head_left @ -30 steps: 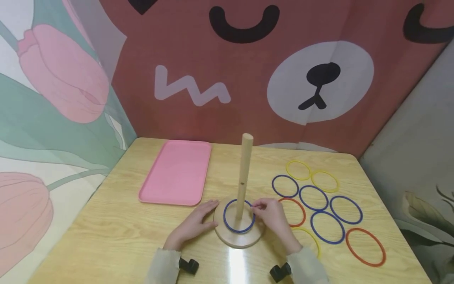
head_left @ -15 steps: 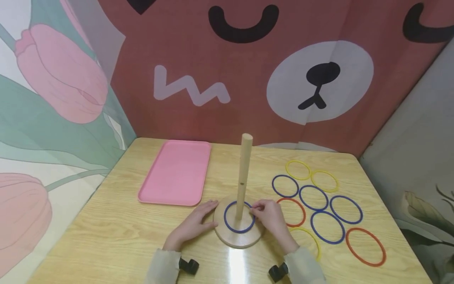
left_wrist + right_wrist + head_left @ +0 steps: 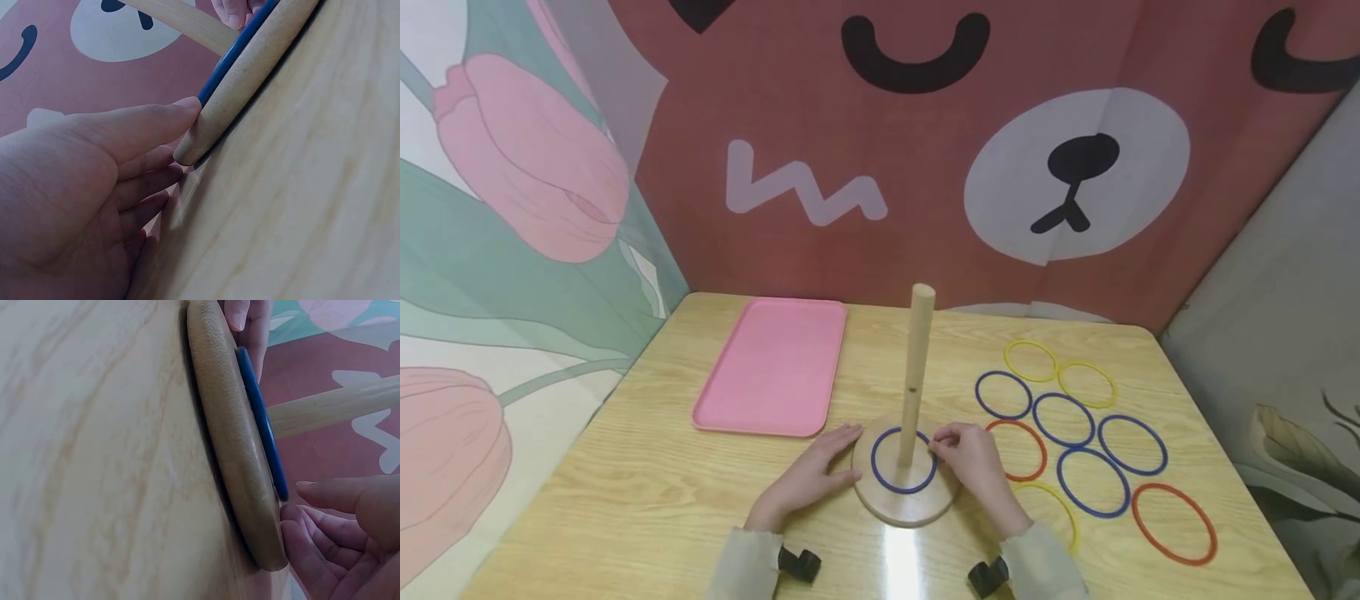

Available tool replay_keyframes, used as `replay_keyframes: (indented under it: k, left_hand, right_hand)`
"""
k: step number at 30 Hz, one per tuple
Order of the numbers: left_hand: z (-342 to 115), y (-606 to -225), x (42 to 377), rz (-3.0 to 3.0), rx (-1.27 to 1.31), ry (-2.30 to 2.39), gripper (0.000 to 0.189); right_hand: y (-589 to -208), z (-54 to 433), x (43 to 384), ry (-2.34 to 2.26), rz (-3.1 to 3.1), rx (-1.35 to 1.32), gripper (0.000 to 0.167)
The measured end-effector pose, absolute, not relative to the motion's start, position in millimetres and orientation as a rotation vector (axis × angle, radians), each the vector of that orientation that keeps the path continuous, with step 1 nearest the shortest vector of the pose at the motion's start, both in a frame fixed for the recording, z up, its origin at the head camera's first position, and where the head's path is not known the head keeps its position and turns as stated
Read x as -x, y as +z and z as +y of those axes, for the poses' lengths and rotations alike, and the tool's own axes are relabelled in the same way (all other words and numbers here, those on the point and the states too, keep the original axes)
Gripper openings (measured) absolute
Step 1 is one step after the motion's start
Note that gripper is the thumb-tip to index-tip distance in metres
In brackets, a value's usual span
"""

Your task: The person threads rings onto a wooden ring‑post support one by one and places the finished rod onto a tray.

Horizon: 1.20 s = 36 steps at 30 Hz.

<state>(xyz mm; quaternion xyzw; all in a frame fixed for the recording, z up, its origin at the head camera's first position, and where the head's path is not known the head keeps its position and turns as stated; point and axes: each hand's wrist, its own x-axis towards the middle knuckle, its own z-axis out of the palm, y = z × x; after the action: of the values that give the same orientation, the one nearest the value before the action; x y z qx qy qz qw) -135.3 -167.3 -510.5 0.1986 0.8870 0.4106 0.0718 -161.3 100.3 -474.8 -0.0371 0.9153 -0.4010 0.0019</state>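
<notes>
A blue ring point(image 3: 904, 492) lies on the round wooden base point(image 3: 907, 510), encircling the upright wooden peg point(image 3: 917, 367). My left hand point(image 3: 808, 468) rests beside the base's left side with its fingers extended. In the left wrist view its thumb touches the base near the ring. My right hand point(image 3: 973, 454) is at the ring's right edge, thumb and fingers bent loosely. The right wrist view shows a gap between the thumb point(image 3: 331, 492) and the ring, while a fingertip point(image 3: 291, 514) sits right at the ring's end.
Right of the base, several blue, red and yellow rings lie flat, including a red ring point(image 3: 1213, 533), a blue ring point(image 3: 1127, 492) and a yellow ring point(image 3: 1030, 342). A pink tray point(image 3: 775, 367) lies at the back left of the wooden table point(image 3: 625, 500).
The blue ring on the base has shifted very slightly left, away from my right hand. My right hand has moved slightly left over the second; my left hand stays in place.
</notes>
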Motion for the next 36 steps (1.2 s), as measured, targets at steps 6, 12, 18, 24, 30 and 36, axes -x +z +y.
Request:
replay_keyframes:
  k: [6, 12, 18, 24, 30, 36]
  left_hand:
    - [-167, -510, 135, 2.662, -0.597, 1.236, 0.068]
    - [-167, -512, 135, 2.673, -0.612, 1.231, 0.068]
    - [-167, -511, 134, 2.666, -0.615, 1.240, 0.068]
    - [-166, -509, 134, 2.671, -0.617, 1.246, 0.068]
    - [-167, -509, 135, 2.668, -0.614, 1.250, 0.068]
    - [-167, -510, 134, 2.673, -0.624, 1.239, 0.067]
  right_hand:
    - [-473, 102, 160, -1.271, 2.860, 0.105, 0.004]
    - [-468, 108, 158, -1.340, 2.786, 0.026, 0.008]
    - [-462, 123, 161, -1.326, 2.863, -0.015, 0.011]
    - [-449, 144, 162, -1.374, 2.848, -0.110, 0.017]
    - [-436, 167, 158, -1.457, 2.808, -0.128, 0.022]
    - [-429, 193, 154, -1.465, 2.804, -0.120, 0.027]
